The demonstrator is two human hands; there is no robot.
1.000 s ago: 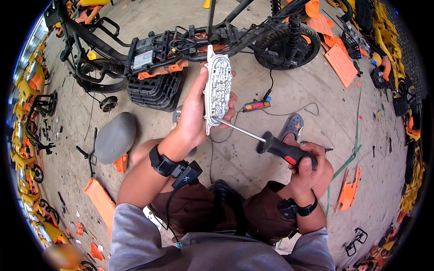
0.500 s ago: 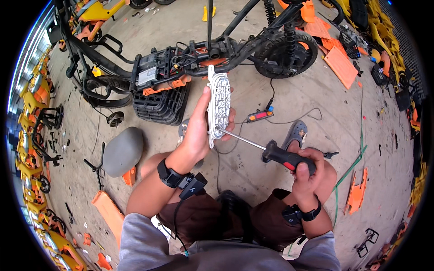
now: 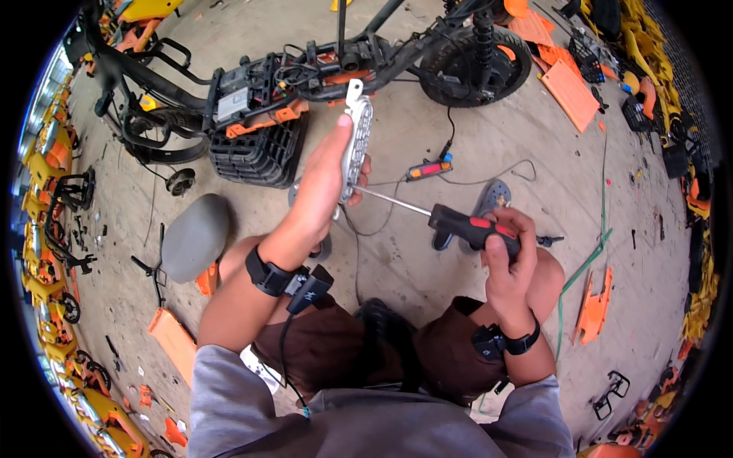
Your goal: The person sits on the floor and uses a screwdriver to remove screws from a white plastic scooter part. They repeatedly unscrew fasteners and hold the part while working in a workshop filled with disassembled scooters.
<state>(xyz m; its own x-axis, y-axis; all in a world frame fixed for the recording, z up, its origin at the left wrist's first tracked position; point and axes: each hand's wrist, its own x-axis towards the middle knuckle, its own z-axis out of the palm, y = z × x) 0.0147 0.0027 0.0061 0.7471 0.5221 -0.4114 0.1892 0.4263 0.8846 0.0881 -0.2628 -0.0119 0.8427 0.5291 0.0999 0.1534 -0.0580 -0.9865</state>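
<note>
My left hand is closed around an oblong silver lamp unit with mounting tabs at its ends. The lamp stands nearly upright, its patterned face turned toward the right. My right hand grips the black and red handle of a screwdriver. Its long metal shaft points left, and the tip meets the lamp's lower edge; whether it sits in a screw I cannot tell.
A stripped scooter frame stands ahead, with a black ribbed crate beneath it. A grey seat lies at left. On the floor are a small orange-and-black device with cables, orange panels and a green strap.
The lamp has turned so its face shows more edge-on. The screwdriver's handle has rolled, bringing more red into view. Both hands sit slightly higher and further left in the picture.
</note>
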